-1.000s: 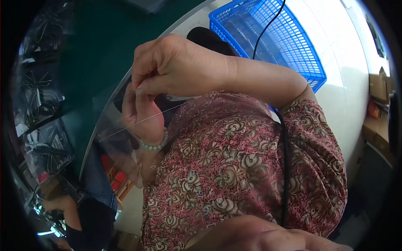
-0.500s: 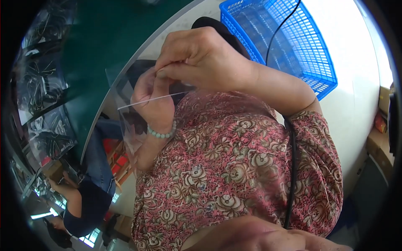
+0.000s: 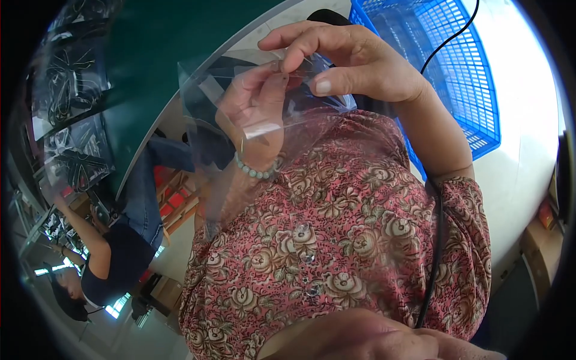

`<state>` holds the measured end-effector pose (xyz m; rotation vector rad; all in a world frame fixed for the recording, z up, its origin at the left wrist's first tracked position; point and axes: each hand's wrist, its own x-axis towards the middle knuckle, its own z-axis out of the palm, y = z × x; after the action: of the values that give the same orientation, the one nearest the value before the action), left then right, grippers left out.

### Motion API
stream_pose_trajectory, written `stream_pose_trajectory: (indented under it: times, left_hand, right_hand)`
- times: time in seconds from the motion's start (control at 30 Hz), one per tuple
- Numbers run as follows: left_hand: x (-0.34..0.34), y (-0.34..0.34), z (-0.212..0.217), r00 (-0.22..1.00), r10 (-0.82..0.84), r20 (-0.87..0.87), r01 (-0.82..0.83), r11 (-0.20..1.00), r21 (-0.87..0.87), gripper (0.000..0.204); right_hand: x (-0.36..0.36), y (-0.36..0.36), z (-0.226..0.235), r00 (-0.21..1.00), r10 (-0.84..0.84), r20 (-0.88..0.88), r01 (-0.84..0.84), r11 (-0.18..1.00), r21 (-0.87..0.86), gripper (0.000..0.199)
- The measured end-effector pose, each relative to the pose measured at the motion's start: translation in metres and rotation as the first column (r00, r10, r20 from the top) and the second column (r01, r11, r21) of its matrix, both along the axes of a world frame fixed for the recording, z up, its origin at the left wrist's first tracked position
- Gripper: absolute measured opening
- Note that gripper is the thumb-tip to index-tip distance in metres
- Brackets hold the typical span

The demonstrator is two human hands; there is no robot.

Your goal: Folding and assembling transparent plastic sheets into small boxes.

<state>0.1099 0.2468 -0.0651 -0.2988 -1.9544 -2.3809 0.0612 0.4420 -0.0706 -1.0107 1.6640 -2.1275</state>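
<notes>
A clear plastic bag (image 3: 207, 144) hangs in front of my chest, its film glossy and creased. My left hand (image 3: 258, 99), wearing a pale green bead bracelet (image 3: 255, 173) at the wrist, shows through the film and pinches it between thumb and fingers near the upper edge. To the right, my right hand (image 3: 354, 63) has its thumb held away from its curved fingers. Its index fingertip comes close to the left fingertips; whether they touch cannot be made out. Nothing can be seen inside the bag.
A blue plastic basket (image 3: 480, 90) stands on the right, with a black cable across it. Ahead is a green-topped table (image 3: 174, 36); bags of coiled cables (image 3: 72, 90) lie at its far left. Another person (image 3: 117, 258) sits on the left. Cardboard boxes (image 3: 537, 246) are far right.
The fingers of my right hand have spread and come away from the pinch beside my left hand. Both hands and the bag appear farther right, and the bag's film shows wider.
</notes>
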Motion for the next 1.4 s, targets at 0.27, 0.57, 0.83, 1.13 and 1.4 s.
stream_pose_trajectory:
  times: [0.27, 0.57, 0.83, 1.13, 1.4]
  left_hand:
    - [0.002, -0.005, 0.000, 0.997, -0.004, -0.080, -0.006, 0.992, -0.129, 0.016]
    - [0.002, -0.004, 0.003, 0.997, 0.017, -0.069, -0.028, 0.986, -0.167, 0.017]
    - [0.002, -0.004, -0.005, 0.997, 0.081, 0.016, -0.073, 0.956, -0.283, 0.012]
    - [-0.011, 0.013, 0.000, 0.998, 0.020, 0.065, -0.014, 0.996, -0.088, 0.011]
    - [-0.071, 0.052, -0.013, 0.863, -0.429, 0.266, 0.466, 0.880, -0.091, 0.029]
  right_hand:
    - [0.002, -0.006, 0.008, 1.000, -0.017, -0.021, 0.018, 1.000, 0.016, 0.024]
    - [0.019, -0.014, 0.025, 0.957, -0.264, -0.121, 0.282, 0.946, 0.159, 0.021]
    - [0.026, -0.020, 0.028, 0.926, -0.363, -0.104, 0.377, 0.884, 0.276, 0.013]
    - [0.023, 0.001, 0.016, 0.957, -0.288, -0.036, 0.290, 0.953, 0.083, 0.030]
    - [0.057, 0.047, -0.028, 0.788, -0.586, 0.192, 0.544, 0.807, 0.231, 0.068]
